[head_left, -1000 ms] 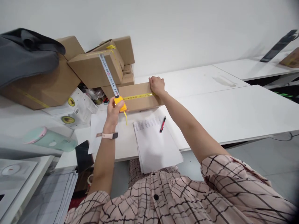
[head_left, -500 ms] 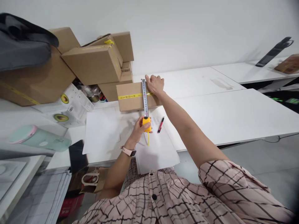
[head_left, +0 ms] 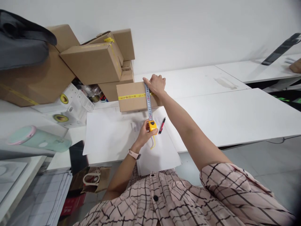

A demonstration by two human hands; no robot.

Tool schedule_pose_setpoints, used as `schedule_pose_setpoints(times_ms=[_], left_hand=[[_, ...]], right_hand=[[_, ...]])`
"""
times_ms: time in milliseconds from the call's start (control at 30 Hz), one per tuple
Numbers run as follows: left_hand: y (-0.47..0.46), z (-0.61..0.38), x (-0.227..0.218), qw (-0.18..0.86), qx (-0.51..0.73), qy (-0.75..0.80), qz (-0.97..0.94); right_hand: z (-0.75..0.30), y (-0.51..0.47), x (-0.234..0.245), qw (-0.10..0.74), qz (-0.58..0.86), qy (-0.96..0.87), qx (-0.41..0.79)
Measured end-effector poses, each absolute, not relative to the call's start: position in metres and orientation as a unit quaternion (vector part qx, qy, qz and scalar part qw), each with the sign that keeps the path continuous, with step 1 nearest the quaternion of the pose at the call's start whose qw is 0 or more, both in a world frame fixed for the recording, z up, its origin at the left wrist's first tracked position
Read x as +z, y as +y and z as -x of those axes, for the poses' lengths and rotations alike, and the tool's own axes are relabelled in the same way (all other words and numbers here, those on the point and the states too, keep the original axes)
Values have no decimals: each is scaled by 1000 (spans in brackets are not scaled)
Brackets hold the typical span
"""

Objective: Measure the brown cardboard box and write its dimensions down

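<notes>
- A white desk (head_left: 199,116) is placed along a white wall (head_left: 188,34); a grey floor (head_left: 251,166) is exposed below.
- On the desk, loose paper (head_left: 156,157) is laid at the near edge; a red-and-black pen (head_left: 162,125) is set on it.
- A small box (head_left: 130,105), banded with yellow tape, is positioned on the desk beyond the paper.
- Larger boxes (head_left: 91,66) are stacked to its left; their contents cannot be seen.
- White cartons (head_left: 72,110) printed with avocados are stored below the stack.
- A mint-green tumbler (head_left: 47,140) is tilted at far left; its contents are hidden.
- A paper bag (head_left: 101,182) is located below desk level; its contents are unclear.
- A yellow tape measure (head_left: 152,126) is grasped by the left hand (head_left: 144,131); its blade (head_left: 149,103) is extended across the small box.
- The right hand (head_left: 157,84) is placed at the box's far right corner, thumb by the blade end; whether the box is gripped cannot be told.
</notes>
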State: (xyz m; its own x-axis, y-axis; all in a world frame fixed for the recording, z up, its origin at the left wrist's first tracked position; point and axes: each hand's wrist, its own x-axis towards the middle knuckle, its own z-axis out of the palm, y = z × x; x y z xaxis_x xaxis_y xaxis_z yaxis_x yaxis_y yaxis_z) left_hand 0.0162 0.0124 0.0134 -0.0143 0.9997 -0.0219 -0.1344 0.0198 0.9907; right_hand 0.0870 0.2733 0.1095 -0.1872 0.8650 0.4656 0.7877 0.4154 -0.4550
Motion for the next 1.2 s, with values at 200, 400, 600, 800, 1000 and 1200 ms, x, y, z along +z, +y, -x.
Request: schedule_pose_setpoints(times_ms=[200,400,600,800,1000,1200], left_hand=[[18,-17,6,540,510,484,-463],[-6,-10,14,588,533,430,-430],[-71,13,21,531,573,439,-444],[-106,24,13,530,460,515,-493],[-123,18,19,477,287,592,-583],[-130,17,27,460,200,598,-626]], right_hand=[[-87,274,105,357,529,-769,35],[-90,266,104,373,520,-769,13],[-105,208,85,418,516,-747,-31],[-127,129,34,414,486,-769,-22],[-163,94,53,542,490,-664,155],[-193,56,69,569,433,-601,356]])
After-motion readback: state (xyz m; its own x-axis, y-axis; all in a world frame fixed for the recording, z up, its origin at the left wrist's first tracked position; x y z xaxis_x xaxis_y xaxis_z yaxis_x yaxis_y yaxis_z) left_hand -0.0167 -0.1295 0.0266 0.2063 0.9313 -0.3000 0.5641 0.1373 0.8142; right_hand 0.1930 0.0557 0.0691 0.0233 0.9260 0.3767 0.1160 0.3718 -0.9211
